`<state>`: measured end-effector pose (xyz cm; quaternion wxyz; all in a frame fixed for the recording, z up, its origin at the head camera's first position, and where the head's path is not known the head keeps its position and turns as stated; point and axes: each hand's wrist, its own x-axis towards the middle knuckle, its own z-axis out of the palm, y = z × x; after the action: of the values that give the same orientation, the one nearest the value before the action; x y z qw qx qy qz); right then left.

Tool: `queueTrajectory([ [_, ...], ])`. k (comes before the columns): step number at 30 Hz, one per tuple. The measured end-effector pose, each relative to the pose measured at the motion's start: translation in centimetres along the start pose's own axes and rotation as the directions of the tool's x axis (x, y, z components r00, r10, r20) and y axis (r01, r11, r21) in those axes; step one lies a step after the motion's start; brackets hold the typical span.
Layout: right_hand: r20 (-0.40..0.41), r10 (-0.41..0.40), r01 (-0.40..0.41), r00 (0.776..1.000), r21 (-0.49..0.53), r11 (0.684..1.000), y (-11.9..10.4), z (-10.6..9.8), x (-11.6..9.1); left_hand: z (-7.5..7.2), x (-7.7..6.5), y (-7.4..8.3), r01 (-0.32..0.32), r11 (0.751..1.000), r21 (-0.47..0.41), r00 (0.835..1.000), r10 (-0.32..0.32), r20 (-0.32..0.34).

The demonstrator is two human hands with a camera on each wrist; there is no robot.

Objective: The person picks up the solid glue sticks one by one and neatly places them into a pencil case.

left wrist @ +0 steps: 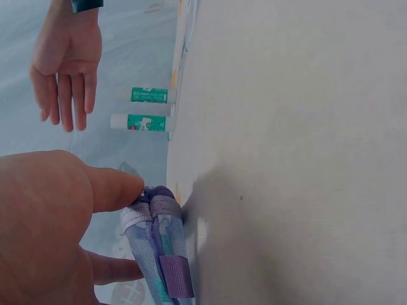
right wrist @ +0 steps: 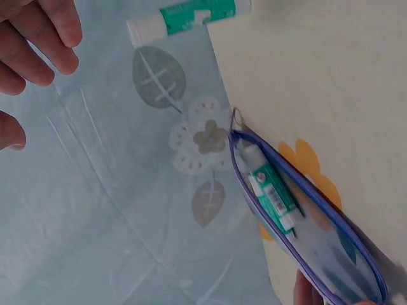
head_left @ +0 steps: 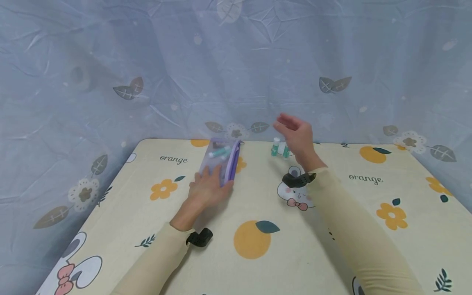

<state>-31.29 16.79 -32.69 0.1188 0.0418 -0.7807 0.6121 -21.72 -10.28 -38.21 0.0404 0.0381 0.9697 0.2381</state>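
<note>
A see-through mesh pencil pouch [head_left: 212, 157] with a purple zip edge lies at the back left of centre. My left hand [head_left: 210, 186] grips its near end, thumb on the zip side and fingers spread over the mesh. From the right wrist view, the pouch mouth gapes and a green-and-white glue stick [right wrist: 275, 194] lies inside, partly covering another. Two more glue sticks [head_left: 275, 146] [left wrist: 146, 122] stand upright near the table's back edge. My right hand [head_left: 296, 135] is raised just above and beside them, holding nothing, its fingers extended in the left wrist view.
A cream cloth [head_left: 295, 246] printed with oranges, flowers and rabbits covers the table. Behind its back edge hangs a pale blue curtain [head_left: 236, 73] with leaf prints. Dark straps [head_left: 200, 237] circle both wrists over cream sleeves.
</note>
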Motion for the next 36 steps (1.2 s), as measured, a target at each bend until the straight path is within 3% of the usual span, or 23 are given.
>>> queueTrajectory([
  [19,-0.077,0.065,-0.067,0.995,-0.028,0.997,0.8,-2.3,0.1,0.2,0.1,-0.1,0.003,1.000,-0.003,1.000,-0.003,0.001],
  [36,-0.054,0.147,-0.148,0.988,-0.009,0.989,3.2,-2.5,-0.4,0.2,0.1,-0.1,-0.002,1.000,-0.009,1.000,0.002,-0.006],
])
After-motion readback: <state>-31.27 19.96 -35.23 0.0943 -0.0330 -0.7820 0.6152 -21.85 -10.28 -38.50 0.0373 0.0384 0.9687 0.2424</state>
